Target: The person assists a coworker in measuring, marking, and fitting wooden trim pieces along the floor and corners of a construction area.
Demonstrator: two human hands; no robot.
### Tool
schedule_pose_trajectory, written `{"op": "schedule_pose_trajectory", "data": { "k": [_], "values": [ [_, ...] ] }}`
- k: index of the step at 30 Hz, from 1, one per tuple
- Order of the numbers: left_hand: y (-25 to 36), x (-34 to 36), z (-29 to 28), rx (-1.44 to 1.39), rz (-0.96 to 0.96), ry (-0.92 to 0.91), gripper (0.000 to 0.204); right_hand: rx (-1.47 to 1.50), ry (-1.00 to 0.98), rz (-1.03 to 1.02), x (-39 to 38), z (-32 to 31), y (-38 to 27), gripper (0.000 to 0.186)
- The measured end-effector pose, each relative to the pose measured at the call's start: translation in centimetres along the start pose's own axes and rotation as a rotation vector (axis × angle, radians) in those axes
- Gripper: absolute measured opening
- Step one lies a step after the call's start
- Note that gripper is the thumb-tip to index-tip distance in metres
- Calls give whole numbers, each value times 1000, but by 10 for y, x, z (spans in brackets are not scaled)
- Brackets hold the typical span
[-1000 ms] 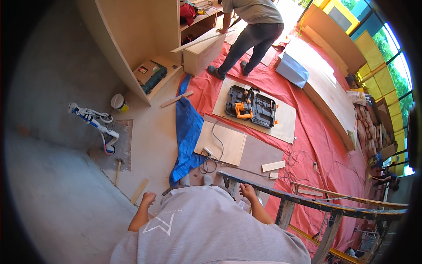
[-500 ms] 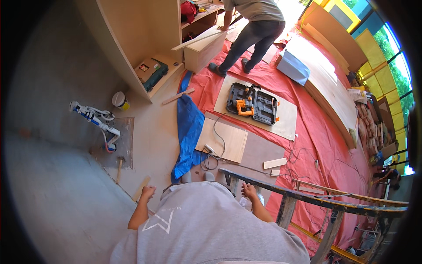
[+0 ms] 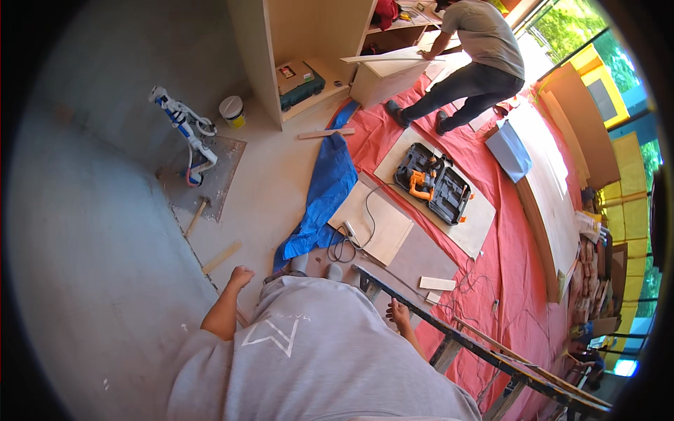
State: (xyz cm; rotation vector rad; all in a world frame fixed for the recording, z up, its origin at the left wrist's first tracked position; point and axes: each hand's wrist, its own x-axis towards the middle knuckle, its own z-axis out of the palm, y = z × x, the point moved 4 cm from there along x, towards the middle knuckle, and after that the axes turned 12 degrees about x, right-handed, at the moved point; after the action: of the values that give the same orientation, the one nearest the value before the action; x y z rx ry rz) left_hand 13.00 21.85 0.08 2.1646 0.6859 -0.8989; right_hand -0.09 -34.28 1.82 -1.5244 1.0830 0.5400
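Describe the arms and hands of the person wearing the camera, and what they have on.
Both forearms are bare. The left hand and the right hand wear no gloves, and no watch or rings can be made out. The arms come out of short grey sleeves of a grey T-shirt with a white angular line marking on its front.

Co-worker's [image 3: 469, 52] head cut off; ladder [image 3: 484, 351] bottom cropped.

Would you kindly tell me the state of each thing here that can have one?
Left hand: empty, fingers curled, hanging free.
Right hand: empty, beside the ladder rail; touching or not, unclear.
Tool case: open, lying flat on a board.
White bucket: upright.
Blue tarp: crumpled on the floor.
Cabinet: open-fronted, standing upright.
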Motion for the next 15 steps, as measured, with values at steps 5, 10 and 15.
{"op": "schedule_pose_trajectory", "data": {
  "k": [5, 10, 15],
  "values": [
    [-13, -4, 13, -65, 20, -14, 19, -56, 21, -27, -1, -4, -13, 48],
    [-24, -14, 24, -66, -97, -41, 20, -59, 9, -89, 20, -9, -29, 48],
    [-13, -22, 24, -73, -129, -55, 24, -72, -21, -201, 26, -10, -43, 48]
  ]
}}
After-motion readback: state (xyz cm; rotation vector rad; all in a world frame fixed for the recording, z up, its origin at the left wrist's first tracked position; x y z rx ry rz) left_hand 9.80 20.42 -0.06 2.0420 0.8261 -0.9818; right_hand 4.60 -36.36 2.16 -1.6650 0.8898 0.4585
